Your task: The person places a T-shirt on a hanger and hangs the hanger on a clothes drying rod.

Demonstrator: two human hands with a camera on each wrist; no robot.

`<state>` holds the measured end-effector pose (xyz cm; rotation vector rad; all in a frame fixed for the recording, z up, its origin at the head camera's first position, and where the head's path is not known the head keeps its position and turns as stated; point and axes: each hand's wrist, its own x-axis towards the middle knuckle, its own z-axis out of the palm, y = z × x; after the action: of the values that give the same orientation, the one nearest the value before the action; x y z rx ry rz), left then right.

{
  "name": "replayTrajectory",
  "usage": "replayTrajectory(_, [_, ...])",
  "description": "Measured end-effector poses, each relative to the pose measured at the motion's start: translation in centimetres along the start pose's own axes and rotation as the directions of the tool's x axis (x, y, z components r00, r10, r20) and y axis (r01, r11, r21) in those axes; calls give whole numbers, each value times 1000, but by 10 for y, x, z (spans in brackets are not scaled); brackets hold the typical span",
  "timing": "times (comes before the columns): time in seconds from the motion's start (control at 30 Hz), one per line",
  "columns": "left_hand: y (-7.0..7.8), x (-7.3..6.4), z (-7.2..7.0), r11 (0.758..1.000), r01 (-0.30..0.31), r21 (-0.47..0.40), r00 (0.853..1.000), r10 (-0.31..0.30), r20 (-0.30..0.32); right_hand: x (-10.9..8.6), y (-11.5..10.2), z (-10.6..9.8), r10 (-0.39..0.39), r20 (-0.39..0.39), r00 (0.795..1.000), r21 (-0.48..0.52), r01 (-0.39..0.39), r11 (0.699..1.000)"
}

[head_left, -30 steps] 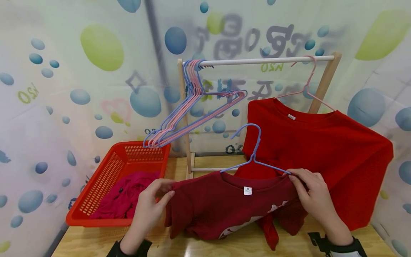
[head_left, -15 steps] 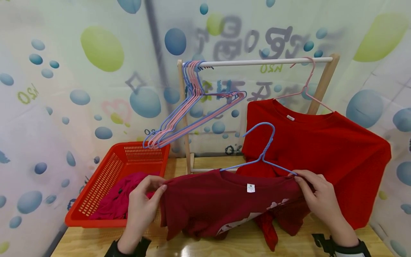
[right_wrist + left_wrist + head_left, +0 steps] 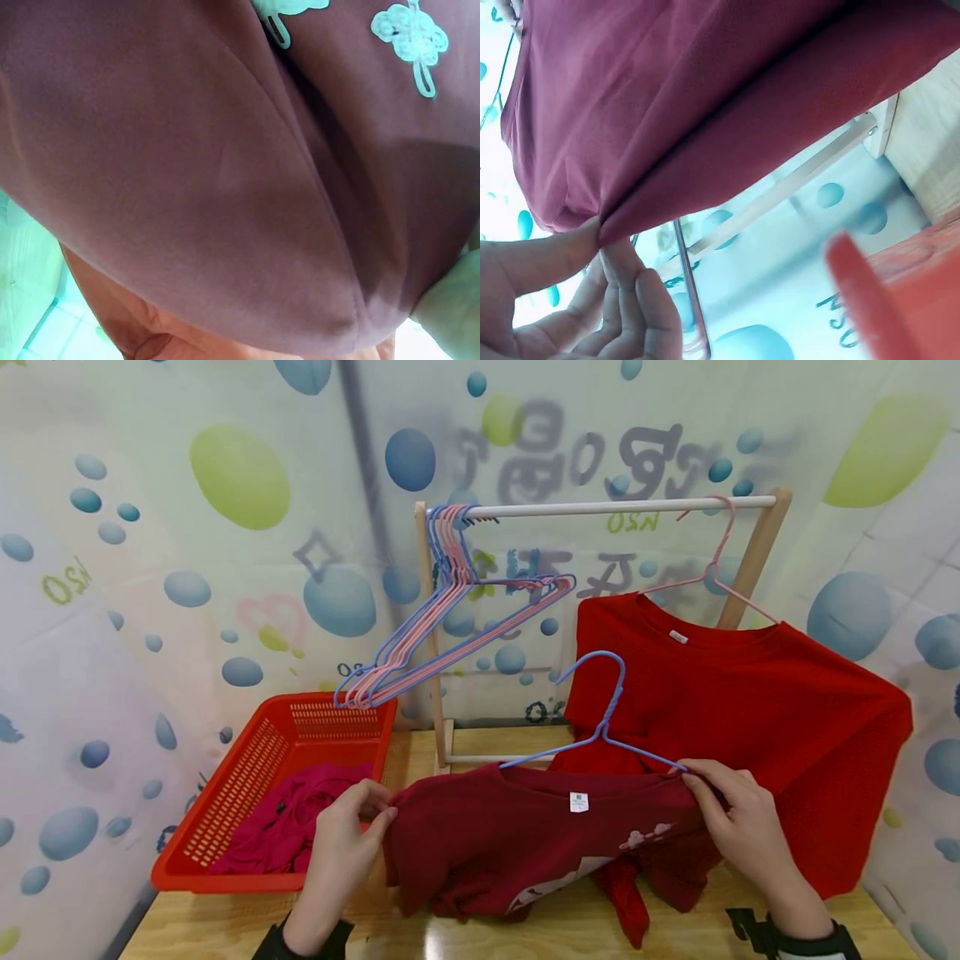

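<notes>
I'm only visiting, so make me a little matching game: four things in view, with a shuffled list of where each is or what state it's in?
1. maroon shirt
2. red basket
3. bright red shirt
4. bunched hangers

A. on a pink hanger
B. holding magenta cloth
C. at the left end of the white bar
D. between left hand and right hand

Pairs: 1-D, 2-B, 3-A, 4-C
</notes>
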<state>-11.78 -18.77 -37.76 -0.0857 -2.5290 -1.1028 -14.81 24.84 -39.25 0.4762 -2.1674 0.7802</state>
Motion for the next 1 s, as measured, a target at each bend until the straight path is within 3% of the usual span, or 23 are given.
replayTrajectory(0.13, [6,4,2,993,-93,77,995,95,-24,1,-4,2,-18,14,1000,24,18,1000])
replayTrajectory(0.23, [12,5,3,968,-227,111,967,237,-88,2,-8,4,-50,15,999,42,50,998])
replayTrajectory(0.3, [17,6,6,928,-359,103,918,371,-138,3,-10,6,-71,10,997,37,71,997])
replayTrajectory(0.37, [21,7,9,872,-481,93,855,490,-171,3,-11,9,-100,6,995,29,100,995])
replayTrajectory(0.47, [27,10,16,781,-617,97,763,624,-167,5,-14,14,-132,-5,991,27,132,991])
replayTrajectory(0.5, [28,11,18,760,-642,101,744,649,-158,5,-15,15,-146,-8,989,32,146,989])
replayTrajectory(0.57, [31,13,22,735,-667,119,722,678,-137,6,-17,17,-164,-10,986,42,164,985])
replayTrajectory(0.67, [31,14,27,729,-673,124,717,685,-130,7,-21,19,-175,2,985,51,175,983])
replayTrajectory(0.83, [26,14,30,756,-649,83,740,653,-163,8,-26,18,-161,73,984,54,157,986])
replayTrajectory(1.0, [20,13,31,803,-595,41,789,593,-159,7,-28,13,-85,163,983,35,80,996])
